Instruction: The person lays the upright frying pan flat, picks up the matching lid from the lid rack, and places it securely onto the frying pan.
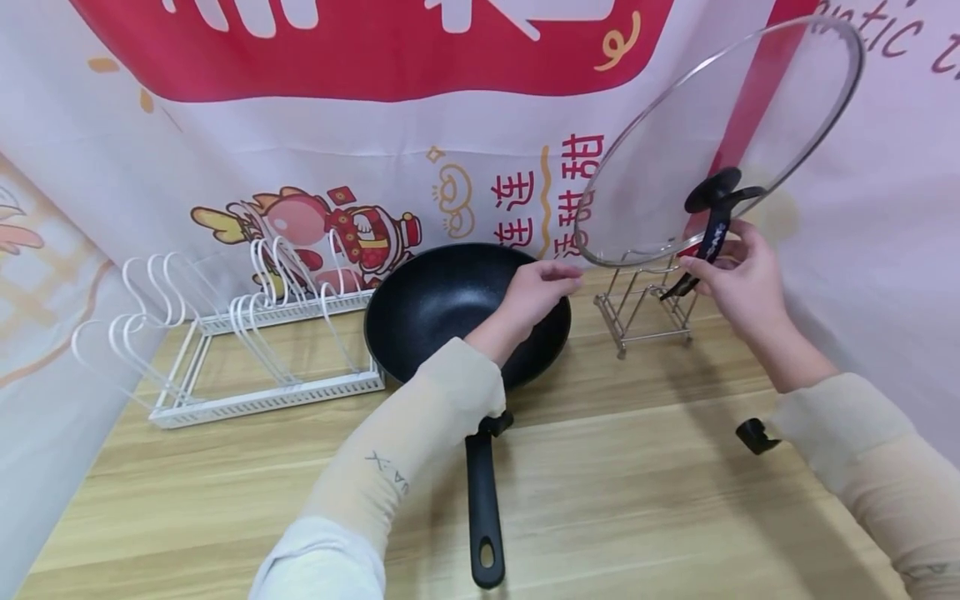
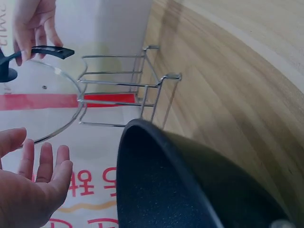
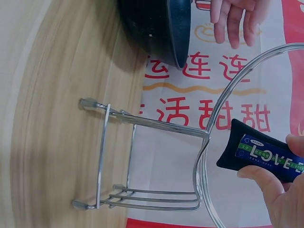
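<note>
My right hand (image 1: 746, 271) pinches the black handle (image 1: 714, 237) of a round glass lid (image 1: 652, 146) between thumb and fingers. The lid stands steeply tilted, its lower rim right at the top of a small metal wire rack (image 3: 156, 124). A blue label with white letters shows on the handle (image 3: 270, 154) in the right wrist view. My left hand (image 1: 531, 296) reaches over a black wok (image 1: 435, 312), its fingers loosely extended towards the lid's left rim and holding nothing. In the left wrist view its palm (image 2: 28, 194) shows beside the wok's rim (image 2: 142, 130).
The wok's long handle (image 1: 483, 508) points towards me across the wooden table (image 1: 637, 500). On the left stands a white rack (image 1: 270, 393) with curved wire dividers, close to the wok. A printed cloth (image 1: 465, 125) hangs behind everything.
</note>
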Demonstrator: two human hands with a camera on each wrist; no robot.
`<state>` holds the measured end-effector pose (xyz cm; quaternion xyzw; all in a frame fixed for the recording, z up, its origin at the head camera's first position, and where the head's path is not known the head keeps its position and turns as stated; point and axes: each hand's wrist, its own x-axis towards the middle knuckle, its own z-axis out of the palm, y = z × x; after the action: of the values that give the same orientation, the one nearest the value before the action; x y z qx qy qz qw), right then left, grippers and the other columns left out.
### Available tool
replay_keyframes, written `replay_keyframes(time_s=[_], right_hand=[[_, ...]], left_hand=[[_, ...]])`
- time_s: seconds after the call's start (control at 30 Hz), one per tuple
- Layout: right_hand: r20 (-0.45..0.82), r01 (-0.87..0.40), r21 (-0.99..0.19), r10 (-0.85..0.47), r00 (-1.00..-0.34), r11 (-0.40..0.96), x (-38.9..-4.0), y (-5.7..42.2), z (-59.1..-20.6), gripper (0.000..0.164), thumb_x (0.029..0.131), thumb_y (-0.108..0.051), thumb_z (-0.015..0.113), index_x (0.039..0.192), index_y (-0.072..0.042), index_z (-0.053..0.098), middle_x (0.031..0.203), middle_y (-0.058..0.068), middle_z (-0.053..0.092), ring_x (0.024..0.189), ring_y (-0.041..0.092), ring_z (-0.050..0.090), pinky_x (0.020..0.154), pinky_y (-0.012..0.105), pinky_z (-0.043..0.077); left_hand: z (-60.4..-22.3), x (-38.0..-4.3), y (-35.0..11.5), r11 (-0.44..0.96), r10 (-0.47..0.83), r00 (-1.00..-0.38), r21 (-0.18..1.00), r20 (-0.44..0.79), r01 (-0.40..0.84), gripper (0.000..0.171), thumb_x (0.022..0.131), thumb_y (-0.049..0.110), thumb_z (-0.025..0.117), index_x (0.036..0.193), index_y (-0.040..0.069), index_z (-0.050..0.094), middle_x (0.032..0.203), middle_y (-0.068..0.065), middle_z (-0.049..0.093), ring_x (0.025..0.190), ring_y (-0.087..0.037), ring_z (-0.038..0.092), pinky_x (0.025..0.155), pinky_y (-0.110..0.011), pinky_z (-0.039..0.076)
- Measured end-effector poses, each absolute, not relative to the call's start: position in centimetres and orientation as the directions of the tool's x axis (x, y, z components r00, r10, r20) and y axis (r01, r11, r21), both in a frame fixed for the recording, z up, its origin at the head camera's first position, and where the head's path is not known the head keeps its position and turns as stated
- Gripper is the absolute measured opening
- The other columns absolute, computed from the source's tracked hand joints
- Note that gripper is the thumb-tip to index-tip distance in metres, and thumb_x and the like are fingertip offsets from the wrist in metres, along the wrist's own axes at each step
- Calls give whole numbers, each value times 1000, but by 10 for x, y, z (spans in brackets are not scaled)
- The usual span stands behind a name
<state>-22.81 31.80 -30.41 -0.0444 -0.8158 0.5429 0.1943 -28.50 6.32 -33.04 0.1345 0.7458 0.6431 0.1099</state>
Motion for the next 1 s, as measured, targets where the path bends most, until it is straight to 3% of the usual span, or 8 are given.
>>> replay_keyframes(time_s=[0.23,0.47,0.63,0.83,1.0], right_hand=[[276,-153,-898,258,-926,412,-228,311,-297,69,94,-9,75,152,-3,38,98,-13,61,84,-3,64,64,17,56],[300,-174,-888,250,-921,426,-228,309,-293,67,93,-5,74,151,-2,41,99,-9,62,81,-2,64,63,16,55],[305,-177,-879,235,-923,443,-229,305,-292,67,93,-5,74,151,0,39,100,-7,60,82,-1,62,65,16,56],[306,-177,-856,201,-931,486,-226,294,-286,71,92,-6,75,152,1,39,105,0,57,84,-1,61,67,15,56],[305,-183,-845,171,-937,502,-226,285,-281,69,93,-6,75,152,0,40,108,7,58,82,-1,61,63,16,56]], left_hand=[[-318,-289,31,82,285,-958,995,23,48,29,98,11,70,126,3,68,122,-9,69,114,-19,63,102,-35,50],[-308,-292,5,-69,246,-969,998,10,-7,32,98,8,70,130,4,64,131,-16,65,118,-22,63,111,-46,43],[-308,-288,-3,-67,267,-962,997,62,45,35,97,7,72,130,4,63,126,-15,68,115,-23,66,110,-50,44],[-310,-279,-6,-50,291,-940,984,179,172,39,95,4,73,132,2,63,126,-18,68,113,-23,66,102,-40,51],[-311,-271,-9,-84,277,-935,975,220,204,39,94,2,74,131,1,63,127,-23,66,111,-25,67,99,-35,53]])
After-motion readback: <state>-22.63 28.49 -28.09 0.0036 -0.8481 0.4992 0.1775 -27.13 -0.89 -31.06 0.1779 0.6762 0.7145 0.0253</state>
